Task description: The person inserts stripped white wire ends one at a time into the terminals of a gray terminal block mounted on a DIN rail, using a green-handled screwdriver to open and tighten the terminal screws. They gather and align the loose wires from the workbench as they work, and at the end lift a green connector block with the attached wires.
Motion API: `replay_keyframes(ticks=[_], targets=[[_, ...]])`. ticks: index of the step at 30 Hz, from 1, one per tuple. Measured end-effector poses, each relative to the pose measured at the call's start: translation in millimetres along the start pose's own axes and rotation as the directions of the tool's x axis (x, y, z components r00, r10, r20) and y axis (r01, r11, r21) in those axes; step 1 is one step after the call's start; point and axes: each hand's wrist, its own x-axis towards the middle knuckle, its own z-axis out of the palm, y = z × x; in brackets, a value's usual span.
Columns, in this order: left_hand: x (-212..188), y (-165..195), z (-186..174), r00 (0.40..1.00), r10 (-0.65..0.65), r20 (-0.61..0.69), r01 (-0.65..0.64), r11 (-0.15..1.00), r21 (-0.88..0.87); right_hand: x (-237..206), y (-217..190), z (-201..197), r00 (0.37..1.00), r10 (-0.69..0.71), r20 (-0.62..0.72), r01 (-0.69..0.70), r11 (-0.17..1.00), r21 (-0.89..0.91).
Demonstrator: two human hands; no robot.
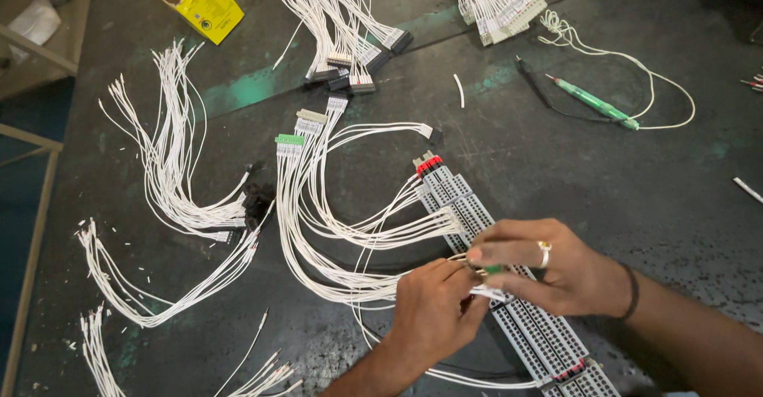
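So both hands meet over the grey terminal strip (pixel 509 302) lying diagonally on the dark table (pixel 620 182). Right hand (pixel 556 270) pinches a small green tool (pixel 494 269) — fingertips pressed together. Left hand (pixel 433 313) pinches a white wire (pixel 373 238) right at the strip (more wire bundles (pixel 171 166) lie well apart).

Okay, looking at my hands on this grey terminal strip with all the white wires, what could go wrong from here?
1. The white wires fan out tangled beside the long grey terminal strip; one might land in the wrong slot.
2. Both hands, left hand and right hand, crowd one spot, hiding the small green-tipped tool; it may slip.
3. A forearm could snag the loose wire loops and drag seated wires out.
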Motion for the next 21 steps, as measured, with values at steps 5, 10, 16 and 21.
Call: replay_keyframes(ticks=[5,10,16,21], targets=[[1.5,-7.6,1.5,0.999,-0.029,0.017,0.029,1.000,0.013,-23.6,-3.1,22.2,0.975,0.213,-0.069,-0.215,0.977,-0.017],[3.2,-4.0,7.1,0.998,-0.043,0.047,0.040,0.998,0.051,-39.8,14.3,17.8,0.986,-0.014,-0.164,-0.008,0.992,-0.128],[1.9,-3.0,6.4,0.998,0.027,0.058,-0.030,0.998,0.051,-25.9,0.8,12.6,0.991,-0.059,-0.124,0.043,0.991,-0.126],[-2.4,-4.6,11.4,0.996,0.071,0.056,-0.074,0.996,0.050,-10.9,9.5,7.1,0.985,-0.153,-0.080,0.146,0.986,-0.079]])
